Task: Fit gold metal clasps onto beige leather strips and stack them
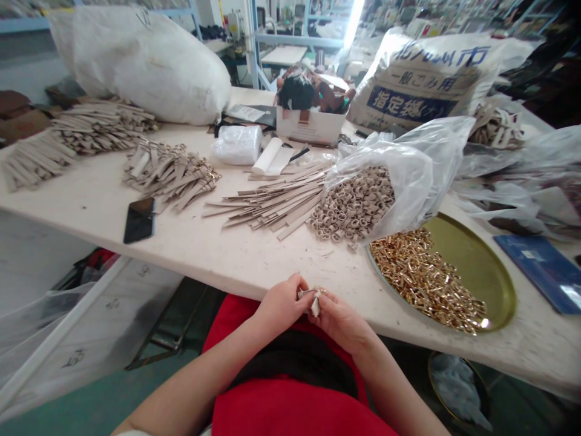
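Observation:
At the table's front edge, my left hand (285,301) and my right hand (339,316) meet with fingers closed on one small beige strap (315,304). A bit of gold shows at its top, but the fingers hide most of it. Just beyond lie long flat beige strips (267,204) in a loose fan. A heap of small beige loops (351,203) spills from a clear plastic bag (420,172). To the right of my hands, many gold buckles (431,281) lie on a round gold tray (488,266).
A dark phone (139,220) lies at left, near bundled straps with gold ends (170,172). Behind are piles of beige strips (102,124), a plastic roll (237,145), a filled white box (311,126) and large white sacks (149,66). A blue folder (540,269) is far right.

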A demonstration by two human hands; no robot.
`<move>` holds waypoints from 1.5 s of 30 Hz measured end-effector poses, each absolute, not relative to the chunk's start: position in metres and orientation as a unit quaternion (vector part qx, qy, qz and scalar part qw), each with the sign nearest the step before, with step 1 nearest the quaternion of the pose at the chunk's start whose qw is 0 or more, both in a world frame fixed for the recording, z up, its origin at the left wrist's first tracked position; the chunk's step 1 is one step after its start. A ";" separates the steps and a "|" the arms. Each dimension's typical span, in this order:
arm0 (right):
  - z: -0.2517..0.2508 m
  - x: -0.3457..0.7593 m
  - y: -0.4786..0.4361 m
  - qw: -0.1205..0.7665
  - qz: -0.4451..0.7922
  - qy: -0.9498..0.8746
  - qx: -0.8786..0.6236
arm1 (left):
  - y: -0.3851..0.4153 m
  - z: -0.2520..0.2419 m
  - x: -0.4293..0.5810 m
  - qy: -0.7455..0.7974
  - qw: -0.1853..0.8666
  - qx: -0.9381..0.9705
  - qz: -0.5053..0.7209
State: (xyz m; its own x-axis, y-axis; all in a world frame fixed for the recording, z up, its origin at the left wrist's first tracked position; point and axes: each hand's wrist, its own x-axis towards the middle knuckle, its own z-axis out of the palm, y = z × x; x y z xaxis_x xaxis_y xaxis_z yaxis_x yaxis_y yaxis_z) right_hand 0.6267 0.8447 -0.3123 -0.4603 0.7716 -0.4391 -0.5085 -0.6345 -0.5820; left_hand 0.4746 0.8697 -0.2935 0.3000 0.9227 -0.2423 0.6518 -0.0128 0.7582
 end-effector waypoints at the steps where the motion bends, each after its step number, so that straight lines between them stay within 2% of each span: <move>1: -0.314 0.626 0.844 0.389 0.837 -0.177 -0.342 | 0.869 -0.295 0.475 0.568 0.414 0.692 0.167; 12: -0.317 0.622 0.838 0.424 0.847 -0.110 -0.301 | 0.865 -0.294 0.481 0.556 0.433 0.684 0.190; 18: -0.320 0.623 0.836 0.446 0.818 -0.090 -0.352 | 0.857 -0.285 0.483 0.526 0.471 0.677 0.209; 21: -0.320 0.624 0.837 0.502 0.744 -0.153 -0.413 | 0.854 -0.276 0.480 0.479 0.522 0.672 0.216; 23: -0.319 0.624 0.837 0.538 0.648 -0.224 -0.491 | 0.852 -0.272 0.478 0.457 0.561 0.660 0.204; 26: -0.318 0.622 0.835 0.540 0.489 -0.342 -0.594 | 0.852 -0.272 0.477 0.453 0.607 0.623 0.196; 28: -0.317 0.620 0.835 0.528 0.453 -0.383 -0.608 | 0.854 -0.276 0.478 0.471 0.609 0.604 0.207; 33: -0.314 0.620 0.835 0.500 0.639 -0.290 -0.508 | 0.859 -0.279 0.478 0.473 0.648 0.562 0.202; 35: -0.312 0.623 0.835 0.480 0.676 -0.287 -0.479 | 0.859 -0.277 0.478 0.470 0.670 0.539 0.200; 41: -0.305 0.631 0.834 0.434 0.653 -0.357 -0.508 | 0.854 -0.277 0.473 0.482 0.581 0.625 0.200; 45: -0.310 0.634 0.831 0.430 0.616 -0.393 -0.530 | 0.853 -0.279 0.462 0.463 0.644 0.595 0.134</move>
